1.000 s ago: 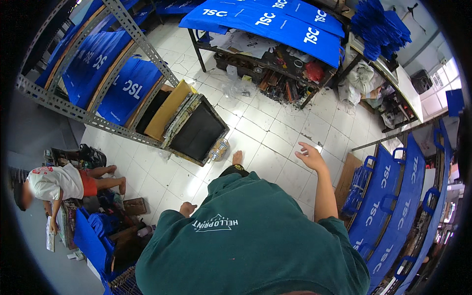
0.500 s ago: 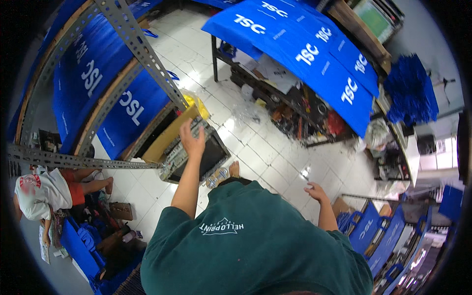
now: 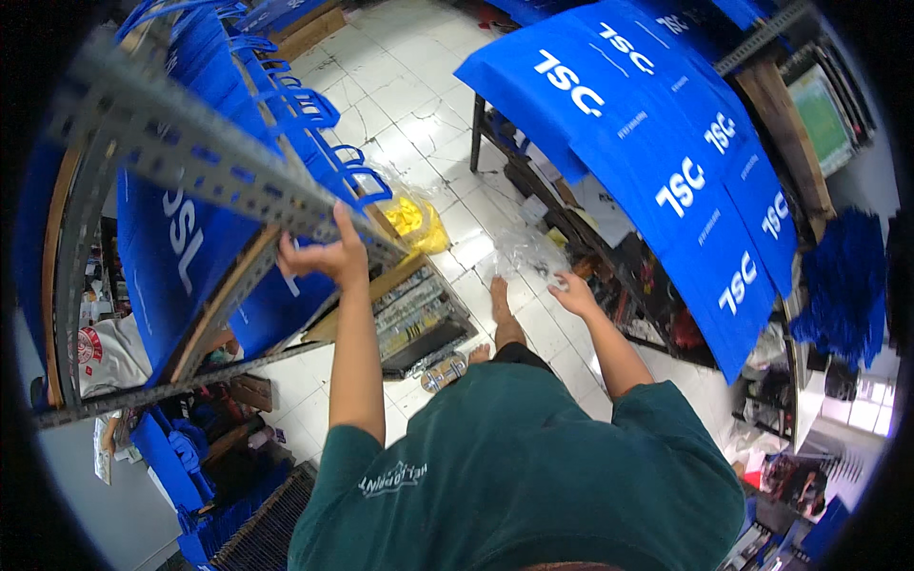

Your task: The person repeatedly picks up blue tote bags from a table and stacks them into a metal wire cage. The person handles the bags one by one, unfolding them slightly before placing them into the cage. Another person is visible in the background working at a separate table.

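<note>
My left hand (image 3: 328,255) is raised at the grey perforated metal rack (image 3: 214,167), thumb and fingers apart. It overlaps the rack's upright and the end of a wooden shelf edge (image 3: 224,300); whether it touches them I cannot tell. Blue printed bags (image 3: 181,228) lie on the rack's shelves, with blue handles (image 3: 309,107) sticking out along one side. My right hand (image 3: 574,293) hangs in the air, fingers loosely bent and apart, with nothing in it. In the picture it is closest to crumpled clear plastic (image 3: 524,252) by the table's foot.
Blue printed sheets (image 3: 657,162) drape over a dark table at the right, with clutter beneath. A yellow bundle (image 3: 414,226) and a dark-framed box (image 3: 424,324) stand on the tiled floor by the rack. Someone in a white shirt (image 3: 114,354) is behind the rack at left.
I have moved forward, one foot stepping ahead between rack and table. My left hand now overlaps the rack's upright; my right hand has swung forward toward the table side.
</note>
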Demonstrator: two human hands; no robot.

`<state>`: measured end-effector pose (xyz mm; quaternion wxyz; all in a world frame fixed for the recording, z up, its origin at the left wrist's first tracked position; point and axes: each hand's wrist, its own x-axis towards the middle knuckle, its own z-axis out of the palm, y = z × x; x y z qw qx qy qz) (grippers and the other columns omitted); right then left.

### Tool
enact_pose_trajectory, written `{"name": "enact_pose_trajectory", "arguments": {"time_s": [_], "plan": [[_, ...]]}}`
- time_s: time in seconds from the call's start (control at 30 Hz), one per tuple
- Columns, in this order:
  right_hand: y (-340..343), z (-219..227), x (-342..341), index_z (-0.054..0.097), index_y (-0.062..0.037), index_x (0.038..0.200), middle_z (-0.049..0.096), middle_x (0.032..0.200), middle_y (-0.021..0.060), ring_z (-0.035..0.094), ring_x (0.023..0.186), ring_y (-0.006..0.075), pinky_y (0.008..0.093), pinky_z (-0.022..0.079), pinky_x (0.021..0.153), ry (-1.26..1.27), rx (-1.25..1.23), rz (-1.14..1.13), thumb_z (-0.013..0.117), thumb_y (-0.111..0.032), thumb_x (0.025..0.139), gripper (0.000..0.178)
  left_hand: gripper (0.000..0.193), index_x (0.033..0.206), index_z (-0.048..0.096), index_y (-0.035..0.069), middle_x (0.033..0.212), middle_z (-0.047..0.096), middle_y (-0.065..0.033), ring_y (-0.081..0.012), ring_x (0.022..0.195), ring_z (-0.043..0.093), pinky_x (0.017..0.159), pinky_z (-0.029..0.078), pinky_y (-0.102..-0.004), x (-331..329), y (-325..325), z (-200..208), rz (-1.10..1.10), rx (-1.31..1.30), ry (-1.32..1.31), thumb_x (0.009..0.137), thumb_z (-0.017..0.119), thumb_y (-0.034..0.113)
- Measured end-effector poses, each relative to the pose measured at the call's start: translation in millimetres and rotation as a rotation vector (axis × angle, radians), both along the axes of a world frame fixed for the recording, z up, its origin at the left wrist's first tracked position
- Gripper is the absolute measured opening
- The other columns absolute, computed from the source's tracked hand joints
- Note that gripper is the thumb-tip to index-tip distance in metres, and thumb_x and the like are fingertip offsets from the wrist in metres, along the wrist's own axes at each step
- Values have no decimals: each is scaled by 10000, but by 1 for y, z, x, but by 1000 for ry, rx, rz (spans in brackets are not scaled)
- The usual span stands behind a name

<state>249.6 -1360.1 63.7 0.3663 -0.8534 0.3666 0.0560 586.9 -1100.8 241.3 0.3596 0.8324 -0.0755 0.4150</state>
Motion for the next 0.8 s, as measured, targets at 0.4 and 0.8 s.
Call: {"name": "enact_pose_trajectory", "arguments": {"time_s": [0.4,0.8], "plan": [[-159,-233,412,493,73,1154,451,1243,292,415,1179,406,424,353,972,-197,-79,-128,465,-226,862,418,841,1335,17,63,1341,196,-265,-349,1174,331,977,349,-476,26,-9,-62,162,-156,-10,791,655,112],[-293,-321,519,580,57,1054,535,1162,275,500,1069,423,467,355,955,-267,-610,-326,501,-272,789,429,758,1297,337,44,1279,295,-270,-452,1203,308,873,399,-553,40,-16,-40,331,1371,-310,746,730,386]]}}
